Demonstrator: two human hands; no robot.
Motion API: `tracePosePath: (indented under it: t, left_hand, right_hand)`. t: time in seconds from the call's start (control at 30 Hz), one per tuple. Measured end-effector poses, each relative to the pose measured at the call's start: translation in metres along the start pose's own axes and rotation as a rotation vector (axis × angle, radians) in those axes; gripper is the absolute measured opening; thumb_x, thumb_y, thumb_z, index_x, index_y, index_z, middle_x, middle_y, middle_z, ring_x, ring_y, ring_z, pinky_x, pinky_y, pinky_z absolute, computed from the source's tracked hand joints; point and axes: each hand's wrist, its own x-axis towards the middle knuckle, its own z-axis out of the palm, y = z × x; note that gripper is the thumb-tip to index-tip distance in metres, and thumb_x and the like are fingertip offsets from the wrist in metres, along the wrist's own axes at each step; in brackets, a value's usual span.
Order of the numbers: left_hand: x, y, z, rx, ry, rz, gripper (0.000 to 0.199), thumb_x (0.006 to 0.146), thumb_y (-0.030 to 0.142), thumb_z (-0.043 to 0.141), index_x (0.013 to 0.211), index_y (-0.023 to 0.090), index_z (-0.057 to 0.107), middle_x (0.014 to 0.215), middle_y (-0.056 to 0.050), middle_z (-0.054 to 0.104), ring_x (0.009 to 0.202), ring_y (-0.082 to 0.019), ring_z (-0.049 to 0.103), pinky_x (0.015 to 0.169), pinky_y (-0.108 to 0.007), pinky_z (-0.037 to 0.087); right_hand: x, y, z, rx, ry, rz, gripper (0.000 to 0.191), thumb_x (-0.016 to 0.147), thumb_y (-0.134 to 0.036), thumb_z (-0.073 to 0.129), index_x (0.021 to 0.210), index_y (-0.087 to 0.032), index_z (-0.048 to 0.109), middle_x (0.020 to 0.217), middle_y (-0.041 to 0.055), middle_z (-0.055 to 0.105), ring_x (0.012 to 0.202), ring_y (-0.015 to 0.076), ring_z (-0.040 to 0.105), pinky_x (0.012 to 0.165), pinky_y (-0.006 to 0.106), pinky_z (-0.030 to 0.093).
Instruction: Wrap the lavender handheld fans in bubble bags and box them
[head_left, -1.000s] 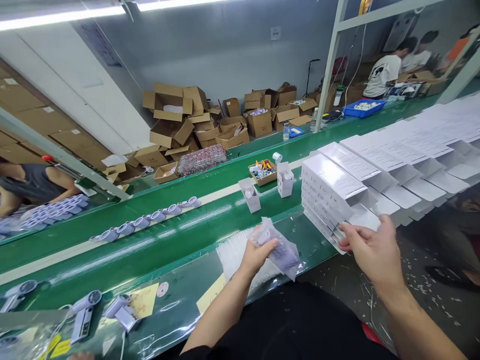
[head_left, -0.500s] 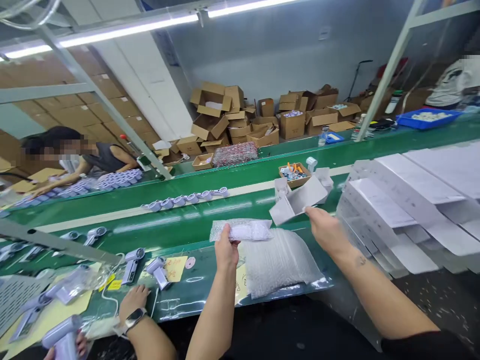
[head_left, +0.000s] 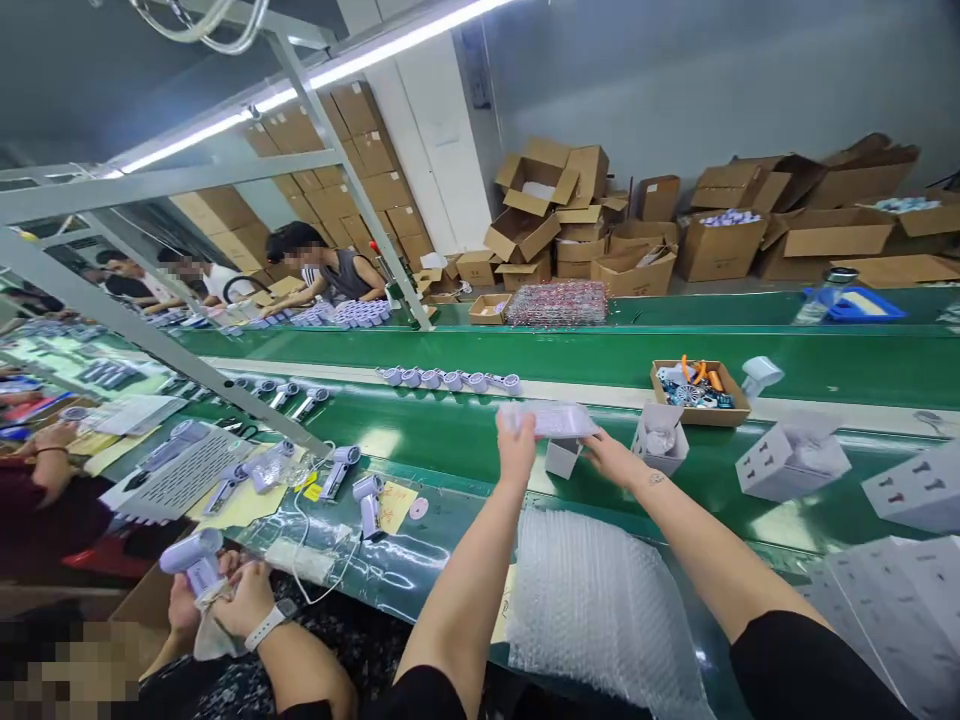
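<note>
Firstly, at the near left, a co-worker's hands held a lilac handheld device beside the bench. Next to the right, another lilac device lay there by a yellow paper, and farther away a row of lilac devices lay on the green conveyor. In the middle, the left hand had its grip closed on the left end of a wrapped package. In my judgement, this package could slip or tip, because its wrap looked smooth, or it could catch on the small white box just below. From the left grip it extended to the right, almost level. Its right end was close to the fingertips of the right hand; whether this grip held package or box, I could not tell. Nearer lay bubble-wrap sheets. Farther right, an open white box stood near the right wrist, so a careless swing might knock it.
</note>
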Motion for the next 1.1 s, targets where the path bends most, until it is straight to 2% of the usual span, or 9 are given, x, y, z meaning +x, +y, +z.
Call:
tracePosePath:
  t: [0.1, 0.17, 0.37, 0.47, 0.57, 0.7, 0.83, 0.97, 1.1]
  left_hand:
    - [0.002, -0.008, 0.005, 0.514, -0.134, 0.254, 0.036, 0.082, 0.034, 0.055, 0.114, 0.018, 0.049, 0.098, -0.009, 0.062, 0.093, -0.022, 0.059, 0.083, -0.034, 0.045]
    - [0.000, -0.009, 0.009, 0.790, -0.256, 0.366, 0.034, 0.085, 0.032, 0.050, 0.115, 0.018, 0.048, 0.102, -0.012, 0.060, 0.097, -0.024, 0.057, 0.085, -0.035, 0.043]
    - [0.020, -0.004, 0.058, 1.249, -0.412, 0.255, 0.027, 0.088, 0.030, 0.042, 0.112, 0.016, 0.045, 0.096, -0.013, 0.057, 0.086, -0.024, 0.060, 0.074, -0.032, 0.045]
    - [0.026, 0.001, 0.077, 1.322, -0.497, 0.218, 0.025, 0.089, 0.031, 0.040, 0.110, 0.017, 0.044, 0.097, -0.013, 0.057, 0.083, -0.024, 0.061, 0.073, -0.034, 0.046]
    - [0.010, 0.006, 0.078, 1.324, -0.642, 0.270, 0.028, 0.088, 0.032, 0.042, 0.113, 0.019, 0.043, 0.100, -0.013, 0.057, 0.083, -0.026, 0.061, 0.073, -0.035, 0.045]
    - [-0.002, 0.001, 0.059, 1.218, -0.826, 0.286, 0.046, 0.083, 0.029, 0.051, 0.125, 0.019, 0.036, 0.104, -0.013, 0.059, 0.088, -0.025, 0.061, 0.075, -0.033, 0.045]
    - [0.027, -0.010, 0.031, 1.150, -0.995, 0.215, 0.072, 0.068, 0.028, 0.069, 0.130, 0.020, 0.033, 0.106, -0.009, 0.062, 0.097, -0.027, 0.058, 0.078, -0.032, 0.044]
    - [0.049, -0.022, 0.021, 1.342, -1.017, 0.301, 0.040, 0.072, 0.023, 0.065, 0.110, 0.021, 0.053, 0.112, -0.011, 0.060, 0.109, -0.029, 0.049, 0.085, -0.037, 0.041]
    - [0.045, -0.029, 0.030, 1.396, -1.007, 0.345, 0.023, 0.077, 0.023, 0.059, 0.100, 0.016, 0.059, 0.109, -0.016, 0.059, 0.106, -0.029, 0.050, 0.091, -0.040, 0.036]
  right_hand:
    - [0.004, 0.008, 0.025, 0.172, 0.091, -0.042, 0.035, 0.081, -0.027, 0.057, 0.114, -0.020, 0.050, 0.143, 0.0162, 0.025, 0.127, 0.0280, 0.039, 0.097, 0.042, 0.039]
    - [0.007, 0.009, 0.040, 0.304, 0.173, -0.094, 0.029, 0.080, -0.027, 0.058, 0.107, -0.019, 0.051, 0.143, 0.0173, 0.023, 0.132, 0.0283, 0.031, 0.101, 0.044, 0.036]
    - [0.018, 0.003, 0.058, 0.424, 0.245, -0.118, 0.034, 0.083, -0.024, 0.052, 0.115, -0.019, 0.041, 0.141, 0.0186, 0.025, 0.134, 0.0282, 0.025, 0.102, 0.050, 0.035]
    - [0.018, 0.006, 0.057, 0.499, 0.272, -0.069, 0.046, 0.081, -0.027, 0.054, 0.122, -0.020, 0.036, 0.141, 0.0180, 0.026, 0.132, 0.0308, 0.026, 0.092, 0.050, 0.045]
    - [0.014, 0.013, 0.056, 0.551, 0.303, -0.036, 0.053, 0.079, -0.026, 0.054, 0.127, -0.019, 0.033, 0.139, 0.0177, 0.029, 0.131, 0.0314, 0.028, 0.088, 0.047, 0.048]
    - [0.006, 0.017, 0.057, 0.555, 0.310, -0.025, 0.061, 0.075, -0.022, 0.056, 0.131, -0.018, 0.033, 0.133, 0.0174, 0.039, 0.127, 0.0333, 0.033, 0.099, 0.053, 0.036]
    - [0.001, 0.010, 0.055, 0.641, 0.282, 0.055, 0.062, 0.078, -0.027, 0.056, 0.134, -0.020, 0.032, 0.134, 0.0167, 0.039, 0.117, 0.0312, 0.046, 0.085, 0.047, 0.050]
    - [0.000, 0.001, 0.051, 0.704, 0.280, 0.119, 0.064, 0.076, -0.030, 0.058, 0.133, -0.019, 0.034, 0.133, 0.0151, 0.039, 0.113, 0.0285, 0.049, 0.077, 0.040, 0.054]
    - [0.003, 0.002, 0.049, 0.583, 0.288, 0.125, 0.058, 0.073, -0.027, 0.058, 0.128, -0.019, 0.042, 0.126, 0.0137, 0.047, 0.109, 0.0280, 0.052, 0.080, 0.040, 0.052]
